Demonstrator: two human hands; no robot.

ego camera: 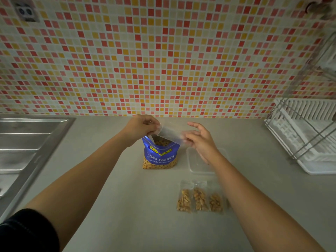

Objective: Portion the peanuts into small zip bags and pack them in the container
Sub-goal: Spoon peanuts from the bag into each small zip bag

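Note:
A blue bag of salted peanuts [159, 155] stands open on the counter, nuts showing at its mouth. Just above it I hold a small empty clear zip bag [170, 134] stretched between both hands. My left hand [141, 129] pinches its left end. My right hand [201, 138] grips its right end with the other fingers spread. A clear plastic container [197, 165] sits to the right of the peanut bag, partly hidden by my right wrist. Three filled small zip bags [200, 199] lie in a row near my right forearm.
A steel sink and drainboard [27, 142] take up the left side. A white dish rack with a wire frame [305, 135] stands at the right. A mosaic tile wall [163, 60] closes the back of the grey counter [127, 206].

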